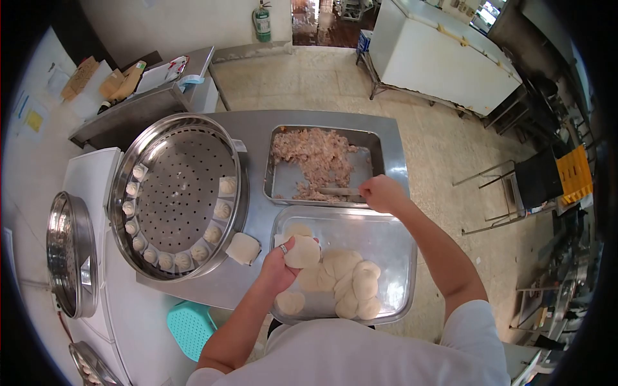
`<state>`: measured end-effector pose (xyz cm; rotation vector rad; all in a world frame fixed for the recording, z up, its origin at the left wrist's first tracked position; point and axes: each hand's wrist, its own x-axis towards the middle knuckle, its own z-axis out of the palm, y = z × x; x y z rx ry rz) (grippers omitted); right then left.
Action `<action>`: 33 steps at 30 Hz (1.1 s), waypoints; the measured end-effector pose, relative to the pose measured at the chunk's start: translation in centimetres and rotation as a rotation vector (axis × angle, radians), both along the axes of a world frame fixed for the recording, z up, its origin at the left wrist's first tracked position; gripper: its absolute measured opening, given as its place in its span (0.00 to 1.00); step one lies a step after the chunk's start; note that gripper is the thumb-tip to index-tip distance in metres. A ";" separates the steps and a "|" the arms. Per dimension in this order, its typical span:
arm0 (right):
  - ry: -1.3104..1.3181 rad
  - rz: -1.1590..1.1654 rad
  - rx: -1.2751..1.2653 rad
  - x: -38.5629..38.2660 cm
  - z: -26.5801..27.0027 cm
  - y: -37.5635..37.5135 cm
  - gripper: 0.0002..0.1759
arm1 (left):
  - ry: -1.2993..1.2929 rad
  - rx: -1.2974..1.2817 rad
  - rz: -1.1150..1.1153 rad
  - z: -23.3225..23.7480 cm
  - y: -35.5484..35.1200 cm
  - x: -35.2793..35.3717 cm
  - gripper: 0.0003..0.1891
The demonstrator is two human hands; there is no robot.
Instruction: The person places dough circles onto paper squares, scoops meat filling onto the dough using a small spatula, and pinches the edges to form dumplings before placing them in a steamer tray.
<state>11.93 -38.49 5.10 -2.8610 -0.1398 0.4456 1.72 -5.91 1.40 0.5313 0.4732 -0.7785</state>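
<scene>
My left hand [278,269] holds a flat round dough wrapper [302,252] above the left part of a metal tray [402,257]. In that tray lie several more dough wrappers [347,276], overlapping in a pile. My right hand [383,193] grips a flat wooden spatula [340,191], its tip in the ground meat filling [315,157]. The filling sits in a deep rectangular metal pan [378,147] behind the tray. To the left stands a round perforated steamer tray [183,186], with pleated buns [213,233] on paper squares along its rim.
A stack of paper squares [243,248] lies between steamer and tray. A teal plastic stool [192,329] stands below the table's left side. Another round steamer [64,254] is at far left. A white chest freezer [438,61] and a fire extinguisher [262,24] are at the back.
</scene>
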 end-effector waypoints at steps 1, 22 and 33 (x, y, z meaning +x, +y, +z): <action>-0.012 0.031 -0.055 0.1 0.5 0.7 0.12 | -0.015 0.005 -0.001 0.1 -0.1 0.2 0.25; 0.063 0.050 0.353 1.0 2.4 4.0 0.11 | 0.001 0.016 0.164 -0.6 1.4 -0.1 0.23; -0.517 -0.166 0.343 -11.7 -0.7 9.7 0.23 | 0.034 -0.130 0.402 1.3 -5.8 9.7 0.26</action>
